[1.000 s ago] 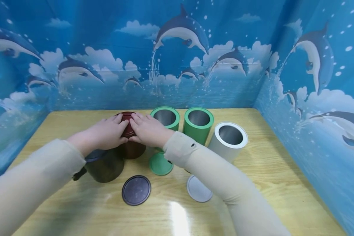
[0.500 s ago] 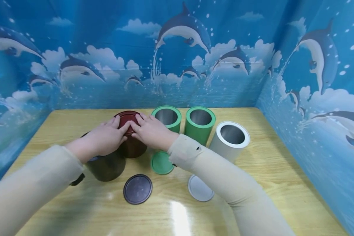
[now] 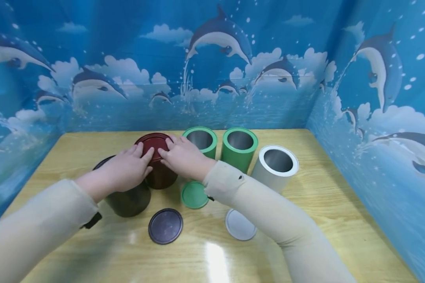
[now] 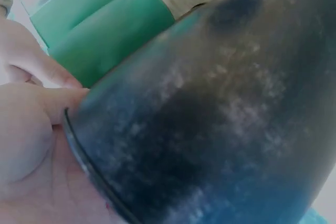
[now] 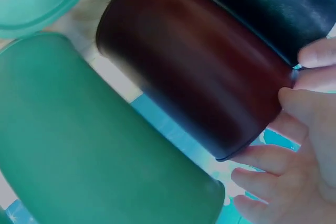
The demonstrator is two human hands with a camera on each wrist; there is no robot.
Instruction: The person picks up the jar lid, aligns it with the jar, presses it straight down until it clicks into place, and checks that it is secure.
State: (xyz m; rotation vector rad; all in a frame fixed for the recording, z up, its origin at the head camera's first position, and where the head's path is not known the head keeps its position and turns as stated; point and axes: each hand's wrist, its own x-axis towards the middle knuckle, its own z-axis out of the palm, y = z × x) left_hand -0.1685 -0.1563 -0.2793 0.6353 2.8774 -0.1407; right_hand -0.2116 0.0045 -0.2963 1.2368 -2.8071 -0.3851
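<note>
left hand (image 3: 129, 169), right hand (image 3: 187, 159): outstretched fingers on red lid (image 3: 154, 141)
black can (image 3: 129, 202): hand-blocked (perhaps lidded)
white can (image 3: 265, 177): sleeve (image 3: 251, 202) blocks base

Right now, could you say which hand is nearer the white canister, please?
Right: the right hand is left of the white canister; the left hand is farther left.

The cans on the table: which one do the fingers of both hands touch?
The dark red can, standing between the black can and the green cans. It alone has fingers of the left hand and right hand on its lid.
</note>
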